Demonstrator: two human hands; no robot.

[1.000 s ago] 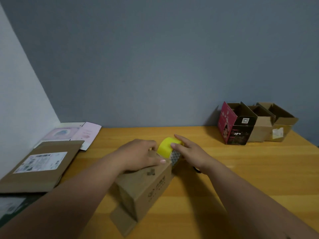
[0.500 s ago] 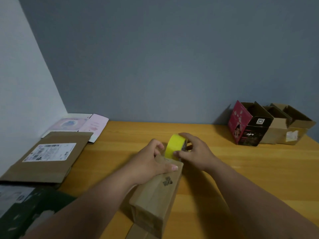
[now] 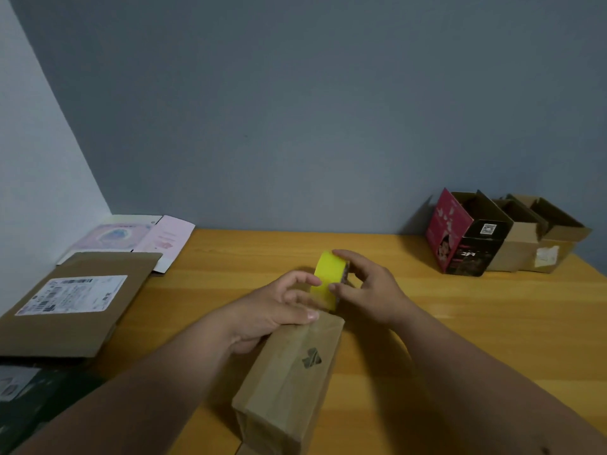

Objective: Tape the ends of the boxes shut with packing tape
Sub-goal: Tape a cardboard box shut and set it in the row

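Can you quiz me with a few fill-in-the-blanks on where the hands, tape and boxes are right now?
The right hand holds a tape roll coloured ____.
The left hand rests on the far end of the ____ box.
Open boxes stand at the table's far ____ corner.

Missing: yellow; brown; right

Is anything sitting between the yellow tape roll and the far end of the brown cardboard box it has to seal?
Nothing visible. The yellow tape roll, held by the right hand, sits right at the brown cardboard box's far end. Only the left hand rests there, its fingers at the roll.
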